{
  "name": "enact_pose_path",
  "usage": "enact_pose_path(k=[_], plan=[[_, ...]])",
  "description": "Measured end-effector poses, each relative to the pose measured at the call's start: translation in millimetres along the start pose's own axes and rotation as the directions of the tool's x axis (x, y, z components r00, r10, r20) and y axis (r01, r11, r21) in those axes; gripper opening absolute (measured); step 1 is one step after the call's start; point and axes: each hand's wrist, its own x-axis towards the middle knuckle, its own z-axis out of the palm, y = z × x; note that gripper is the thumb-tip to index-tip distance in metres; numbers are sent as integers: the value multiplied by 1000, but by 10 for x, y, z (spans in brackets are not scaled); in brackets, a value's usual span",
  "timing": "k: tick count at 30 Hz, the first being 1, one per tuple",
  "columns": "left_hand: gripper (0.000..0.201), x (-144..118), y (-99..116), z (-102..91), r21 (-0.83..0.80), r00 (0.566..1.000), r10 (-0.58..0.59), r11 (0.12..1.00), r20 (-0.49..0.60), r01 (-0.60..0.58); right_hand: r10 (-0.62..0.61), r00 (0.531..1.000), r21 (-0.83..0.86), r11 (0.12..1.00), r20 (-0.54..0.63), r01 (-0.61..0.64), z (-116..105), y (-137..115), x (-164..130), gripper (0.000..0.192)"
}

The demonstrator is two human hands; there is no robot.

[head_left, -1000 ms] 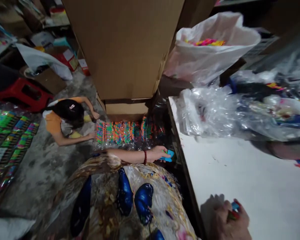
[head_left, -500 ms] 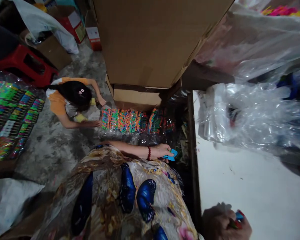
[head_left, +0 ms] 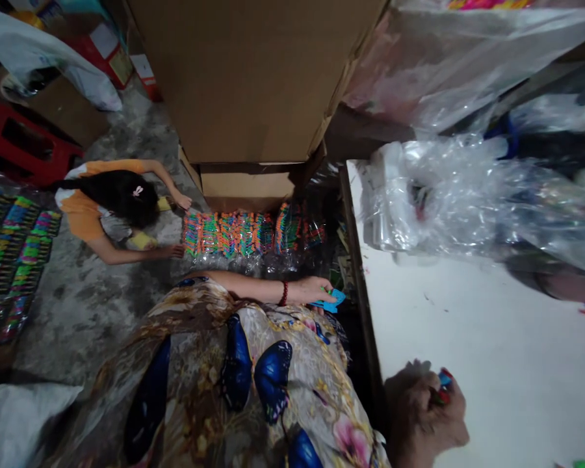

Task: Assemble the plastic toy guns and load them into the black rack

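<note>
My left hand (head_left: pixel 314 290), with a dark red bead bracelet at the wrist, is closed on flat blue plastic pieces (head_left: pixel 332 301) beside the table's left edge. A bit of green shows by its fingertips. Over the white tabletop, at bottom right, my right hand (head_left: pixel 436 413) is curled round small red and blue plastic pieces (head_left: pixel 443 383); their kind is too small to make out. Bundles of orange, green and blue plastic pieces (head_left: pixel 234 233) lie in clear wrap beyond my left forearm.
A large cardboard box (head_left: pixel 253 78) stands ahead. Clear plastic bags (head_left: pixel 433 195) cover the back of the white table (head_left: pixel 448 312). On the left, another person (head_left: pixel 112 201) crouches at the wrapped bundles, near a red stool (head_left: pixel 24 143). A co-worker's forearm (head_left: pixel 568 287) reaches in at right.
The view has shifted rightward, so most things sit further left. My right hand has turned slightly, keeping its pieces. A co-worker's forearm and colourful pieces now show at the right edge.
</note>
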Motion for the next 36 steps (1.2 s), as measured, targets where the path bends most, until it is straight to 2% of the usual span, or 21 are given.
enact_pose_path(k=[4,7,10,13,16,18,20,22,25,32,36], plan=[[16,-12,-34,-25,22,999,-31,999,-30,32,64,989,-43,997,-134,-70,28,44,33,54],[19,2,-42,-15,26,999,-37,999,-23,37,113,984,1,994,-136,-114,5,95,41,54],[27,39,-7,27,-12,1000,-13,1000,13,13,183,979,49,983,-92,-179,-37,91,29,57],[27,61,89,104,-45,995,14,999,103,-10,207,978,179,964,-38,-197,-51,30,-23,55],[23,18,234,245,-16,985,4,1000,173,-2,225,974,421,882,22,-213,-74,-52,-151,56],[27,-42,344,371,11,984,1,1000,178,-3,198,975,551,805,100,-219,-125,-107,-259,56],[36,-91,459,499,22,984,21,999,175,-25,117,981,637,747,157,-191,-204,-155,-346,49],[42,-108,564,622,53,980,38,997,196,-49,40,985,696,703,165,-145,-294,-186,-399,39],[44,-109,657,804,97,957,13,994,291,-43,-54,987,758,648,148,-78,-424,-185,-456,26],[42,-146,634,1195,198,907,-104,980,408,23,-117,992,787,616,45,37,-568,-14,-624,20],[43,-117,627,1359,268,886,-200,959,418,89,-60,998,781,624,8,31,-589,117,-679,20]])
